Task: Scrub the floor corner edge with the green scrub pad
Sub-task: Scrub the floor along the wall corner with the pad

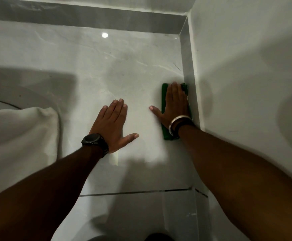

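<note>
A green scrub pad (164, 94) lies flat on the glossy grey floor tile, its long side against the grey skirting strip (188, 66) at the foot of the right wall. My right hand (174, 103) presses flat on top of the pad, fingers pointing away from me, thumb spread out to the left on the tile. It hides most of the pad; a silver bangle sits on that wrist. My left hand (113, 126) rests palm down on the bare tile to the left of the pad, fingers apart, holding nothing, with a black watch on its wrist.
The white right wall (246, 66) meets the back skirting (89, 20) at the far corner. White cloth (20, 136) hangs at the left over a curved white fixture. A dark grout line (134, 193) crosses the floor between my forearms.
</note>
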